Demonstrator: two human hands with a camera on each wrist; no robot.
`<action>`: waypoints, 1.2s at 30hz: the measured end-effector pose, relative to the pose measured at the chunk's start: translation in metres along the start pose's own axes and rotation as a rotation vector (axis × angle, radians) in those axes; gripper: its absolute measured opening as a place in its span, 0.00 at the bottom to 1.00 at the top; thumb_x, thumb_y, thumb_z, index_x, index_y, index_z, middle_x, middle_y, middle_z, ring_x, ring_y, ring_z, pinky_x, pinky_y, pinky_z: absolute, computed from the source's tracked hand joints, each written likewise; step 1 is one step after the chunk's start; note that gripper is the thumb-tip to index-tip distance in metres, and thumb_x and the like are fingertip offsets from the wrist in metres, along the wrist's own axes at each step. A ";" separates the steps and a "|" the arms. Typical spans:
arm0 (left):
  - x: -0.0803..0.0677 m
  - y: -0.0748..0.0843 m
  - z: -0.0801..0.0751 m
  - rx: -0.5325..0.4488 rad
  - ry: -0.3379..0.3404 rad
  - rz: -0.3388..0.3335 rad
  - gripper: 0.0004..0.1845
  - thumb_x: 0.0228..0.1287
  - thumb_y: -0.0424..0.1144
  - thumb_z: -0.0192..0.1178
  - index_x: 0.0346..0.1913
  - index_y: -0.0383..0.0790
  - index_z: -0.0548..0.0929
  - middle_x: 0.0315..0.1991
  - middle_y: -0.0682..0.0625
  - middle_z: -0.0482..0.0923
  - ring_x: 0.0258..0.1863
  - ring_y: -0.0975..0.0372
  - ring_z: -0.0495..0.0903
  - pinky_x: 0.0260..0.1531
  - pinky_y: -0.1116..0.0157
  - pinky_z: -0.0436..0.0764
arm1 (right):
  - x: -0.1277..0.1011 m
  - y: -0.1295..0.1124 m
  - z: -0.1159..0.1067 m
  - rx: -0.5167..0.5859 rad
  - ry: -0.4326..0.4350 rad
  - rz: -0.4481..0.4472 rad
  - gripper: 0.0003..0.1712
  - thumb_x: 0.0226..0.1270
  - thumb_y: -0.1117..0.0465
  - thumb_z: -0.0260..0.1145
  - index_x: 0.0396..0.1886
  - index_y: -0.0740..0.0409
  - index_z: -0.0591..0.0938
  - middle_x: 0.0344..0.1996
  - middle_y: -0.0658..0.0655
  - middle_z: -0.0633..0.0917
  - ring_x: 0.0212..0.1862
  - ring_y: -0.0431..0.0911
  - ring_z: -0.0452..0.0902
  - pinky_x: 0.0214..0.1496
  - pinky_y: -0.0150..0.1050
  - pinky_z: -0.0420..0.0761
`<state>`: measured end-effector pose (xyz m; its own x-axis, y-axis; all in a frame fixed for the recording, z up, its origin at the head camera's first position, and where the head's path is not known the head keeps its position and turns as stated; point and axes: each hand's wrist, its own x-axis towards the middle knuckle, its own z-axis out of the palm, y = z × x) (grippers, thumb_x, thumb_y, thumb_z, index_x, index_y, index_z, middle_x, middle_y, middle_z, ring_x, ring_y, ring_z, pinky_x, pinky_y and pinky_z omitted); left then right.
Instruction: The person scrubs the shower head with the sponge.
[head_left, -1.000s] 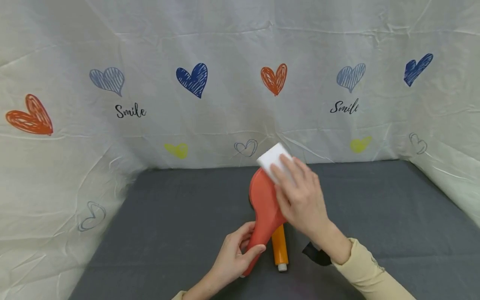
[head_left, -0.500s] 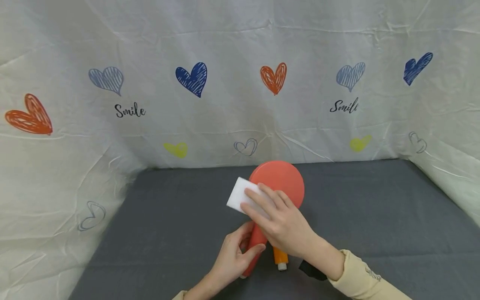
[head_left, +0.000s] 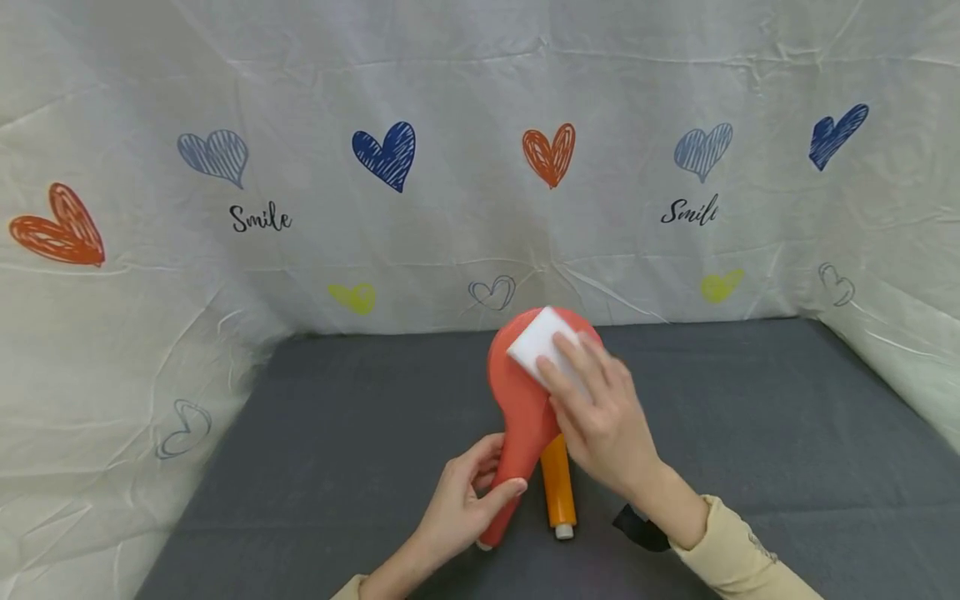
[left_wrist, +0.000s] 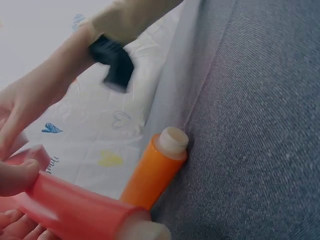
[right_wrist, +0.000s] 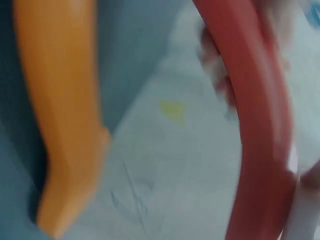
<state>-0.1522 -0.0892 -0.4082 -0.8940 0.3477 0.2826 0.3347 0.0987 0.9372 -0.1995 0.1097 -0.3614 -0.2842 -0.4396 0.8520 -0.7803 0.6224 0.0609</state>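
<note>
My left hand [head_left: 465, 508] grips the handle of a red paddle-shaped thing [head_left: 521, 412], thumb on top, its round head tilted up and away from me. My right hand [head_left: 603, 417] holds a white sponge [head_left: 540, 343] flat against that head, covering part of it. Below the red handle lies an orange handle [head_left: 558, 492] with a pale end cap, its far part hidden behind the red thing. In the left wrist view the red handle [left_wrist: 75, 205] crosses in front of the orange one [left_wrist: 152, 177]. The right wrist view is blurred, with the red handle [right_wrist: 265, 125] at right.
A dark grey cloth [head_left: 360, 467] covers the table. White sheeting [head_left: 465, 233] printed with hearts and the word Smile stands behind and at both sides. A black strap-like piece [head_left: 640, 529] hangs under the right wrist.
The right hand has swept the sponge from the head's upper right down to the left near the handle, then back up onto the head. The left hand keeps its grip with little movement.
</note>
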 end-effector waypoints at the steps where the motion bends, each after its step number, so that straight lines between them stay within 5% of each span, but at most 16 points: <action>1: 0.000 0.000 0.000 -0.010 0.003 -0.001 0.21 0.60 0.34 0.62 0.56 0.33 0.73 0.46 0.42 0.79 0.41 0.58 0.81 0.40 0.66 0.81 | -0.004 -0.005 0.001 0.002 -0.036 -0.056 0.21 0.72 0.59 0.45 0.59 0.58 0.74 0.61 0.64 0.70 0.62 0.63 0.63 0.53 0.56 0.68; 4: 0.000 -0.001 -0.002 -0.030 0.015 -0.011 0.22 0.59 0.33 0.63 0.55 0.31 0.72 0.46 0.40 0.79 0.41 0.57 0.81 0.39 0.66 0.81 | -0.013 -0.016 0.004 0.001 -0.130 -0.199 0.23 0.70 0.61 0.42 0.60 0.56 0.74 0.62 0.61 0.70 0.63 0.60 0.63 0.55 0.53 0.68; 7: 0.001 -0.001 -0.002 -0.031 0.011 -0.026 0.22 0.59 0.33 0.63 0.56 0.31 0.72 0.46 0.40 0.78 0.42 0.57 0.81 0.39 0.66 0.81 | -0.012 -0.011 0.003 0.013 -0.138 -0.217 0.22 0.71 0.60 0.43 0.59 0.55 0.74 0.62 0.61 0.70 0.64 0.59 0.63 0.57 0.52 0.67; 13: 0.001 0.003 0.000 -0.073 -0.051 -0.113 0.22 0.61 0.35 0.62 0.58 0.34 0.72 0.49 0.42 0.78 0.44 0.58 0.79 0.42 0.67 0.79 | 0.005 0.027 -0.008 0.081 0.028 0.066 0.20 0.69 0.59 0.52 0.57 0.60 0.76 0.60 0.63 0.71 0.62 0.60 0.63 0.57 0.58 0.64; 18: 0.000 0.005 0.000 -0.097 -0.079 -0.152 0.23 0.61 0.35 0.61 0.59 0.35 0.72 0.51 0.42 0.76 0.46 0.59 0.78 0.44 0.67 0.79 | 0.007 0.037 -0.014 0.118 0.071 0.254 0.23 0.65 0.61 0.56 0.59 0.61 0.74 0.61 0.62 0.70 0.62 0.58 0.63 0.56 0.60 0.64; 21: 0.001 0.005 -0.002 -0.113 -0.082 -0.128 0.22 0.62 0.35 0.61 0.59 0.34 0.71 0.51 0.41 0.76 0.46 0.59 0.78 0.44 0.66 0.79 | 0.002 0.029 -0.013 0.119 0.074 0.212 0.21 0.68 0.59 0.53 0.58 0.61 0.75 0.61 0.63 0.70 0.62 0.60 0.63 0.56 0.60 0.63; 30: 0.004 -0.001 -0.008 -0.273 -0.095 -0.019 0.22 0.64 0.28 0.57 0.60 0.27 0.67 0.51 0.32 0.74 0.47 0.47 0.78 0.45 0.62 0.79 | -0.022 -0.010 -0.003 0.075 -0.039 -0.194 0.19 0.72 0.59 0.46 0.56 0.58 0.77 0.58 0.64 0.74 0.59 0.62 0.66 0.54 0.53 0.67; 33: 0.004 -0.002 -0.007 -0.315 -0.114 -0.027 0.23 0.64 0.28 0.56 0.60 0.25 0.65 0.52 0.30 0.72 0.48 0.46 0.77 0.46 0.61 0.78 | -0.017 0.001 -0.006 0.066 -0.017 -0.145 0.19 0.71 0.59 0.48 0.55 0.58 0.78 0.57 0.64 0.74 0.59 0.62 0.67 0.55 0.53 0.67; 36: 0.003 -0.001 -0.006 -0.336 -0.122 -0.058 0.24 0.64 0.29 0.56 0.61 0.25 0.65 0.53 0.31 0.71 0.49 0.49 0.78 0.47 0.61 0.78 | -0.009 0.019 -0.011 0.075 0.034 0.002 0.19 0.70 0.57 0.50 0.55 0.59 0.77 0.58 0.64 0.73 0.60 0.62 0.65 0.55 0.56 0.66</action>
<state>-0.1572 -0.0940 -0.4064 -0.8599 0.4609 0.2194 0.1497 -0.1832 0.9716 -0.2054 0.1324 -0.3622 -0.2680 -0.4155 0.8692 -0.8195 0.5727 0.0211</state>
